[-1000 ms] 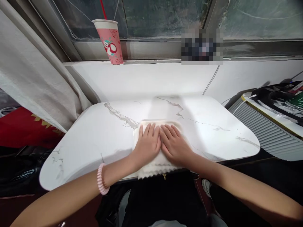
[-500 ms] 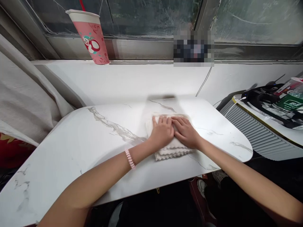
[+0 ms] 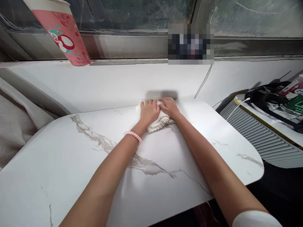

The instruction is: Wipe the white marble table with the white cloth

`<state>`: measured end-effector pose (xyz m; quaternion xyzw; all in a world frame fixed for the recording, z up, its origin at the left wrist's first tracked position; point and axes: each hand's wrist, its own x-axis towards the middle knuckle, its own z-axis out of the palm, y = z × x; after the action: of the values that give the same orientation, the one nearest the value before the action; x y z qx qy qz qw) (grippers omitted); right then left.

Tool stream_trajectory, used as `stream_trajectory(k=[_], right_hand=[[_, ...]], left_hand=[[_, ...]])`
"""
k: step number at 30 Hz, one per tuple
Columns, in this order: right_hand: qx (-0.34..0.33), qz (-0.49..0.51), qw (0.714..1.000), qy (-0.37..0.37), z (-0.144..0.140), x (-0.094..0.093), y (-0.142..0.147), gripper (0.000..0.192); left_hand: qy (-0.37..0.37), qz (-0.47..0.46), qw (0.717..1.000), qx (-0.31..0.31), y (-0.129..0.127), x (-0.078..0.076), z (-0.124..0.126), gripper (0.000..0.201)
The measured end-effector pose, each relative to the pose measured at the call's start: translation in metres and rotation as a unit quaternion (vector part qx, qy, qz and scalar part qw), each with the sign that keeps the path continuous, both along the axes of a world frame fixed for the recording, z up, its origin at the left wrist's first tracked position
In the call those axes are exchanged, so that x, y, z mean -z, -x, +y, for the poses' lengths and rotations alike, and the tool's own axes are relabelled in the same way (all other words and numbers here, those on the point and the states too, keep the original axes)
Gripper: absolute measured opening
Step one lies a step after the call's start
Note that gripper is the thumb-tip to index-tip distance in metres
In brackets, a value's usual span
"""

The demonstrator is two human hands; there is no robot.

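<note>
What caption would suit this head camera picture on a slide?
Both hands, left hand and right hand, press a folded white cloth against the far edge of a marble-patterned table.

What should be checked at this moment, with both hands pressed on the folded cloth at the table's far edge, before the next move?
1. Left hand flat on the cloth: ok.
2. Right hand flat on the cloth beside the left: ok.
3. Cloth lies wholly on the marble table, near edge showing in scalloped layers: ok.
4. Room beyond the cloth: not ok, it sits at the far edge against the white wall.
5. Pink cup on the sill stands apart from the hands: ok.
6. Cloth's far edge under the fingers: cannot tell.
</note>
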<state>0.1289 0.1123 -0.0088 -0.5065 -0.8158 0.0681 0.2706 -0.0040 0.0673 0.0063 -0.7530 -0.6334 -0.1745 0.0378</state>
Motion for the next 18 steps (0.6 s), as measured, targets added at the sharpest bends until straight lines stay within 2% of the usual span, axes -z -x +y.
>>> stream_trajectory(k=[6, 13, 18], right_hand=[[-0.068, -0.068, 0.995, 0.015, 0.014, -0.003, -0.031, 0.045], [-0.011, -0.073, 0.997, 0.032, 0.002, -0.005, -0.073, 0.046], [-0.003, -0.086, 0.996, 0.017, -0.022, -0.007, -0.080, 0.046]], left_hand=[[0.005, 0.015, 1.000, 0.022, -0.013, 0.001, 0.015, 0.041], [0.024, 0.019, 0.998, 0.052, -0.055, 0.004, 0.019, 0.049], [0.035, 0.011, 0.998, 0.059, -0.063, 0.004, 0.002, 0.053]])
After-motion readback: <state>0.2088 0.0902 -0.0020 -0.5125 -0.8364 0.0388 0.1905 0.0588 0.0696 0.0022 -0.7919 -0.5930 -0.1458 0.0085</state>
